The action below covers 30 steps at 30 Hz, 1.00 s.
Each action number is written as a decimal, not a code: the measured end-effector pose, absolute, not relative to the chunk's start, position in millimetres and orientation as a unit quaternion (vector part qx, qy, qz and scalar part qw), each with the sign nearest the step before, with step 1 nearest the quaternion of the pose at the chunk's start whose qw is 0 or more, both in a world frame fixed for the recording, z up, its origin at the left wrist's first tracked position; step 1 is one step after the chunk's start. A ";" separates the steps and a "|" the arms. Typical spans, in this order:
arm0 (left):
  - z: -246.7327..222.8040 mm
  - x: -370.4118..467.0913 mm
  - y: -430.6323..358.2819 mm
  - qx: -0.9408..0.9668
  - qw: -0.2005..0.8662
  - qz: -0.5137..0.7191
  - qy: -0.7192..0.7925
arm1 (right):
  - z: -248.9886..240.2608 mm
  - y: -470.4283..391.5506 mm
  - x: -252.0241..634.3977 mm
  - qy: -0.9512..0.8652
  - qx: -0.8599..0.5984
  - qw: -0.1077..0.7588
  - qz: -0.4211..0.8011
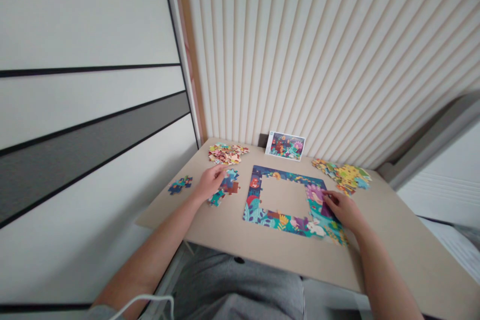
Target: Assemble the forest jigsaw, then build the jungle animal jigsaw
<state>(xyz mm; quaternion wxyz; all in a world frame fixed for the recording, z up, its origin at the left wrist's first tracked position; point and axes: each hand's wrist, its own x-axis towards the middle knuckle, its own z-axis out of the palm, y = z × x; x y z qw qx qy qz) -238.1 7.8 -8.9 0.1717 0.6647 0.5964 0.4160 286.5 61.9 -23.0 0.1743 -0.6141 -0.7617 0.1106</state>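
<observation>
A rectangular puzzle frame (252,201) of joined pieces lies on the beige table (232,230), its middle bare. My right hand (339,206) rests at the frame's right side, fingers drawn together over the purple part; whether they grip a piece is too small to tell. My left hand (210,181) is over the left side of the table, fingers pinched at the edge of a group of blue, teal and brown pieces (231,186). What those fingertips hold, if anything, cannot be made out. A smaller blue cluster (180,185) lies left of my left hand.
Pink and cream pieces (226,153) are heaped at the back left. Yellow and green pieces (347,176) lie at the back right. A picture card (287,146) leans at the back edge, before a ribbed panel (270,50). A white cable (150,297) crosses near my left forearm.
</observation>
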 end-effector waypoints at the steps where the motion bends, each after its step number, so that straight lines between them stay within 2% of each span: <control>1: -9.8 -236.3 7.9 0.678 0.155 0.404 0.594 | -23.0 61.7 286.2 -0.762 -0.614 0.174 0.111; 6: -13.7 -227.1 13.9 0.722 0.006 0.329 0.609 | -21.4 60.3 284.5 -0.763 -0.610 0.185 0.110; 10: -16.7 -224.0 22.7 0.725 -0.025 0.271 0.633 | -19.9 60.2 283.6 -0.763 -0.610 0.184 0.110; 18: -17.2 -227.7 22.3 0.735 0.019 0.293 0.611 | -18.5 58.0 283.0 -0.761 -0.612 0.184 0.112; 25: 0.1 -222.1 5.9 0.762 0.029 0.373 0.529 | -16.9 57.3 281.2 -0.759 -0.618 0.176 0.108; 30: -0.4 -216.5 -4.2 0.800 0.070 0.352 0.481 | -16.1 55.8 279.2 -0.755 -0.621 0.182 0.109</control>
